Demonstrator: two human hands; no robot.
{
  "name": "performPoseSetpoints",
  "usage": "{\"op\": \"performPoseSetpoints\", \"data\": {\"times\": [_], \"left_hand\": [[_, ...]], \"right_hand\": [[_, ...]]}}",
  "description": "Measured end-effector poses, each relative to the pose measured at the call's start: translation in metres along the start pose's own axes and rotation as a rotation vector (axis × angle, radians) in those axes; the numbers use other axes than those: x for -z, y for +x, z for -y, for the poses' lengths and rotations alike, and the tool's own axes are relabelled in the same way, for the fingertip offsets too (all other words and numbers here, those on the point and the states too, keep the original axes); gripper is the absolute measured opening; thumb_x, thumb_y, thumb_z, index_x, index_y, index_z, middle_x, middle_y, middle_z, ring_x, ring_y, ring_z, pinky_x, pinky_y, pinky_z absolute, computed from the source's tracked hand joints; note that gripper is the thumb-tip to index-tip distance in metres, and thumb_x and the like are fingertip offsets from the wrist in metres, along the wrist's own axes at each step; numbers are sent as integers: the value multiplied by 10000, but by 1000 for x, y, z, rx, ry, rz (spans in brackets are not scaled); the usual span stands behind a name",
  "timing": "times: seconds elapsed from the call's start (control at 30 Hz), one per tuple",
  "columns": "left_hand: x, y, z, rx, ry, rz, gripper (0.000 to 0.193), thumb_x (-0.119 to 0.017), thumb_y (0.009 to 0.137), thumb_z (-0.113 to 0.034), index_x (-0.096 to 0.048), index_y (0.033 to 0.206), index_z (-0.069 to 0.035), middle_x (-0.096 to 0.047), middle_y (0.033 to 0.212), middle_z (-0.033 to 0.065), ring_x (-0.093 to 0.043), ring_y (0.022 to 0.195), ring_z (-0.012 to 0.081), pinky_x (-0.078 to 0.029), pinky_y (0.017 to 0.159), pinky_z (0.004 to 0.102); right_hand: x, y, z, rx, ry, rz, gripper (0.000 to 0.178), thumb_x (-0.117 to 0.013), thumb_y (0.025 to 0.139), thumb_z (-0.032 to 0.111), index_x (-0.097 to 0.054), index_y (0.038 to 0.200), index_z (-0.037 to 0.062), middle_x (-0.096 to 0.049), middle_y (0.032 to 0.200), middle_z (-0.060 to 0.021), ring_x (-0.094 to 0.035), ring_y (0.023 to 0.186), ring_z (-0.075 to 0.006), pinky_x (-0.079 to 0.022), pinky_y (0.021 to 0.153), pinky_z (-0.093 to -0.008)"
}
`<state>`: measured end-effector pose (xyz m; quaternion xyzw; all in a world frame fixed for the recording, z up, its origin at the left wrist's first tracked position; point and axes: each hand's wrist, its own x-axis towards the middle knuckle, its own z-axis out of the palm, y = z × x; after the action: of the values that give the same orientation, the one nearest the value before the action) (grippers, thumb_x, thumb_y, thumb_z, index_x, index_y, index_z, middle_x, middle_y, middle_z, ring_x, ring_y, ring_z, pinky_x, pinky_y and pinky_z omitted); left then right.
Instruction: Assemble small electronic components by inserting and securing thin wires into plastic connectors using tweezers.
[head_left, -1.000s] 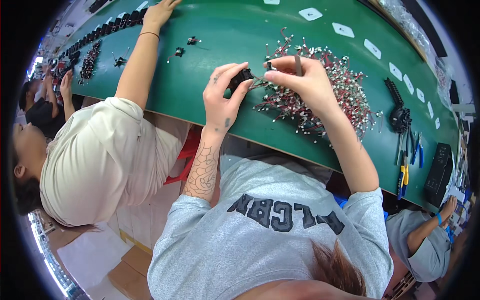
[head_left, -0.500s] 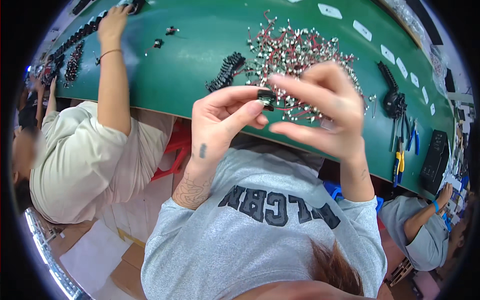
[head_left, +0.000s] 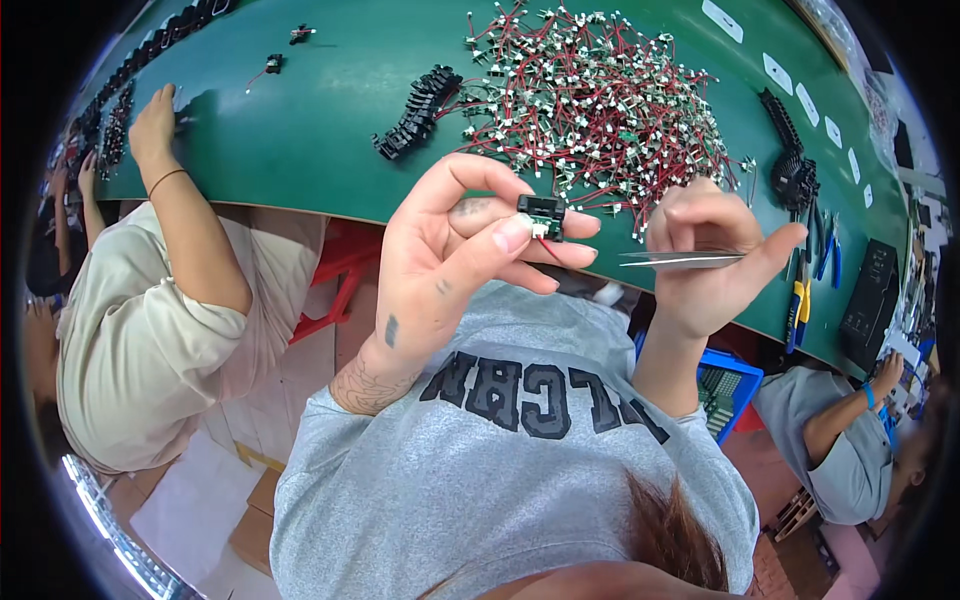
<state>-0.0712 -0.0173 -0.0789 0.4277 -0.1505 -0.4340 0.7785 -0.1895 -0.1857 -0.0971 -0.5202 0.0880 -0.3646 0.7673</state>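
Between the thumb and fingers of my left hand [head_left: 450,250] is a small black plastic housing [head_left: 543,207]. A green circuit board piece with a white connector [head_left: 540,230] and a red wire shows at its lower side. To its right, my right hand [head_left: 715,265] is closed on thin metal tweezers [head_left: 685,259], whose tips point left toward the housing without touching it. Beyond both hands a large heap of small white connectors with red wires [head_left: 600,110] covers part of the green table. Left of the heap lies a row of black housings [head_left: 418,112].
Pliers with yellow and blue handles [head_left: 798,315] lie at the right, near a black box [head_left: 868,305] and a curved string of black parts [head_left: 790,165]. White labels [head_left: 777,73] line the far side. Co-workers sit left and right. A blue tray [head_left: 735,390] is below the table edge.
The tweezers now project from my right hand, which has turned and moved slightly lower. My left hand has tilted the housing, exposing its connector and wire. The left co-worker's hand has moved nearer.
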Motion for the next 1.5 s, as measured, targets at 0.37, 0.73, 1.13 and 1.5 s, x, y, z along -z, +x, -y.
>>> {"op": "performPoseSetpoints", "data": {"times": [0.37, 0.73, 1.13, 1.5], "left_hand": [[0, 3, -6, 124, -141, 90, 239, -526, 888, -54, -471, 1113, 6, -666, 951, 220, -693, 793, 272, -570, 621, 248], [-5, 8, -8, 213, -94, 146, 255, -552, 876, -67, -476, 1105, 14, -674, 886, 213, -696, 746, 270, -564, 607, 247], [-16, 9, -8, 162, -29, 106, 265, -545, 869, 14, -456, 1118, 27, -664, 874, 209, -691, 778, 282, -575, 667, 275], [-20, 7, 5, -3, -66, 136, 262, -534, 896, 11, -427, 1135, 32, -644, 891, 213, -682, 829, 302, -576, 728, 310]], "right_hand": [[-28, -1, 16, 425, -497, 317, 440, -604, 836, 380, -695, 811, -50, -652, 800, -158, -630, 713, -234, -511, 615, -289], [-6, 23, 13, 338, -271, 485, 305, -731, 712, 217, -700, 847, -54, -656, 801, -141, -639, 737, -249, -526, 661, -314], [-6, 23, 26, 384, -501, 489, 333, -645, 817, 302, -690, 829, -27, -650, 839, -138, -648, 772, -275, -536, 678, -339], [-15, -4, 3, 411, -444, 230, 302, -660, 808, 264, -690, 862, -31, -683, 866, -138, -665, 821, -284, -547, 708, -356]]}}
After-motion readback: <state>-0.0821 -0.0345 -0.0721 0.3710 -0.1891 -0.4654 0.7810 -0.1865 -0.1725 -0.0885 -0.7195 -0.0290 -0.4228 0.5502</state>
